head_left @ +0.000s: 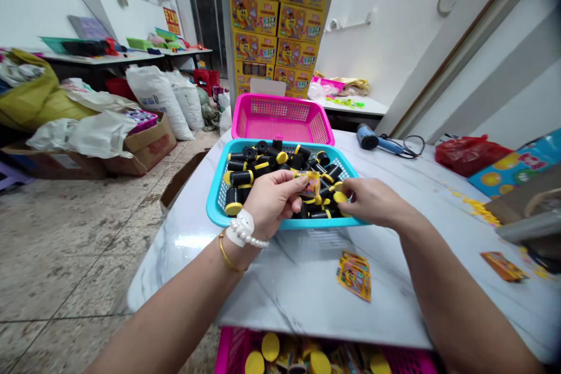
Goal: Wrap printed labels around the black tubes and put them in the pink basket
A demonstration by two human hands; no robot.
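My left hand [277, 197], with a bead bracelet at the wrist, pinches a small orange printed wrapper [312, 183] above the turquoise basket [214, 201]. At the basket's right end my right hand [370, 201] has its fingers closed on a yellow-ended black cylinder [340, 197], partly hidden by the fingers. Many loose black cylinders [241, 179] with yellow ends fill the basket, lying at all angles. On the marble-patterned table [298, 280], nearer to me, is a small fanned pile of orange printed wrappers [355, 276].
Behind the basket stands a pink basket [283, 120]. A blue heat gun [372, 138] with its cord lies at the back right. Another orange stack [503, 266] and a red bag [467, 156] are to the right. Below the front edge, a pink basket [225, 350] holds wrapped yellow-capped pieces.
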